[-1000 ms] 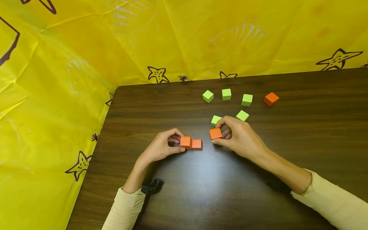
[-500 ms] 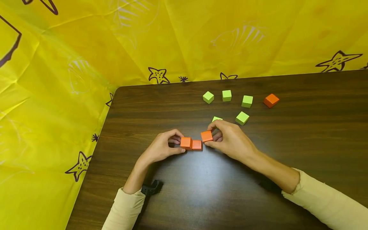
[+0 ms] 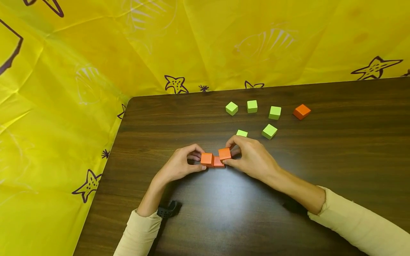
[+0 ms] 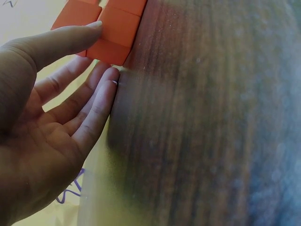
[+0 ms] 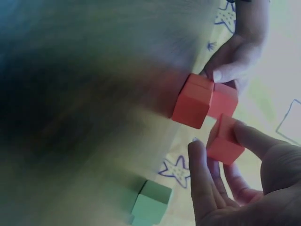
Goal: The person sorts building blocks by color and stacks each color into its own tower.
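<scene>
In the head view, my left hand (image 3: 179, 165) pinches an upper orange cube (image 3: 206, 158) at the left end of a small stack, thumb in front and fingers behind. A lower orange cube (image 3: 218, 164) sits on the table to its right. The left wrist view shows my thumb at the joint between the upper cube (image 4: 77, 16) and the orange cubes beneath. My right hand (image 3: 254, 156) pinches another orange cube (image 3: 224, 154) between thumb and fingers. That cube hangs above the lower right one, partly covering it; in the right wrist view this held cube (image 5: 225, 140) looks tilted.
Several green cubes (image 3: 252, 106) lie loose behind the hands, one green cube (image 3: 242, 133) just behind the right fingers. A lone orange cube (image 3: 301, 111) lies further right. The dark wooden table (image 3: 230, 209) meets a yellow patterned cloth (image 3: 205, 42) at its back and left edges.
My right hand has carried its orange cube leftward, from apart on the right to over the lower right cube. My left hand has stayed on the stack.
</scene>
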Tool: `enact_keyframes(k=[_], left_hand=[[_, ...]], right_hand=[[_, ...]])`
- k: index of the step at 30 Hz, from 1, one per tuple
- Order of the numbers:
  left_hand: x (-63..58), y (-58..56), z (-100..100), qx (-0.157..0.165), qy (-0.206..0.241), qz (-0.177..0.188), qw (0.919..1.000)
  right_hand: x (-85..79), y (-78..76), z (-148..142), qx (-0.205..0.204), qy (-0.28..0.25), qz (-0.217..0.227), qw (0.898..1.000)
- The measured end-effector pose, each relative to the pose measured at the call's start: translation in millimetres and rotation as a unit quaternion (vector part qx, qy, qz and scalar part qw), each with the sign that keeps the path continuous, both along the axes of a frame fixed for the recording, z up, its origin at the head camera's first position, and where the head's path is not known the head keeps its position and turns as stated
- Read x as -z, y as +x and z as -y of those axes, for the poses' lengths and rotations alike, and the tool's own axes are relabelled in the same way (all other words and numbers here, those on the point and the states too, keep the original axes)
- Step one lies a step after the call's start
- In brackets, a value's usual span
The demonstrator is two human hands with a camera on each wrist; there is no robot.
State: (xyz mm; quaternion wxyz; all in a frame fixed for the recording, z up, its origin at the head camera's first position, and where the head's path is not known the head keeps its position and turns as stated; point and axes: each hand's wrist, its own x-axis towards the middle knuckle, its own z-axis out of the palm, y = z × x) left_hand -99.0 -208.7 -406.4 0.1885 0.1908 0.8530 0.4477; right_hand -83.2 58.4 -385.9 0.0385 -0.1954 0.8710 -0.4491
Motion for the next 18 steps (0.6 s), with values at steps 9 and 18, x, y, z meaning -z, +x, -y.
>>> enact_keyframes(k=[9,18], left_hand=[[-0.1,1.2,0,-0.002,0.001,0.002,1.0000],[1.1,0.4,0,0.005,0.007,-0.009,0.9999]], right_hand=[[-0.5,-1.3,8,0.006,0.039,-0.016,0.999],[1.3,-1.4,14,0.001,0.055,-0.009,0.998]])
